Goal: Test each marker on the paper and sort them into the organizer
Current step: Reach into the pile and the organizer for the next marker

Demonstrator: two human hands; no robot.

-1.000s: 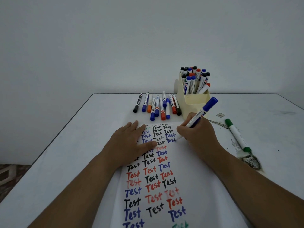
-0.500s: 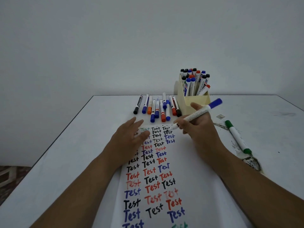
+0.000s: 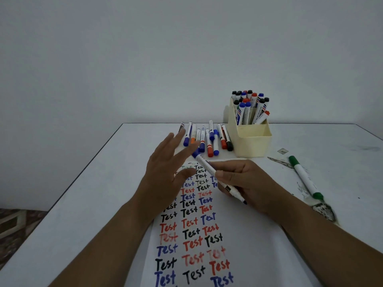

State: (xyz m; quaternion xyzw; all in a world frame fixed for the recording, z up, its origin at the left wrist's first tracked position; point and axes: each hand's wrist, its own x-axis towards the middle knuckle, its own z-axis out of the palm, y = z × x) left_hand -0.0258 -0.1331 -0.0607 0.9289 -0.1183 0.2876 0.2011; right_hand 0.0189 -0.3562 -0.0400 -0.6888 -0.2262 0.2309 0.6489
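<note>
A blue marker (image 3: 215, 176) is pinched in the right hand (image 3: 242, 183), tip uncapped. The left hand (image 3: 165, 172) is held spread above the paper (image 3: 238, 245). Beyond the right hand, capped markers are stood in the organizer (image 3: 251, 141)'s rear compartment.

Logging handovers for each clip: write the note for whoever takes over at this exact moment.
Left hand: open, fingers spread, raised above the top of the paper, holding nothing.
Right hand: grips the blue marker, tip exposed and pointing back toward the person, cap on the far end.
Organizer: rear section full of upright markers, front section looks empty.
Done: the paper carries rows of "Test" in black, red and blue.
Left: recap and sort the held marker, then test the row of markers beside the organizer. A green marker lies apart, to the right.
</note>
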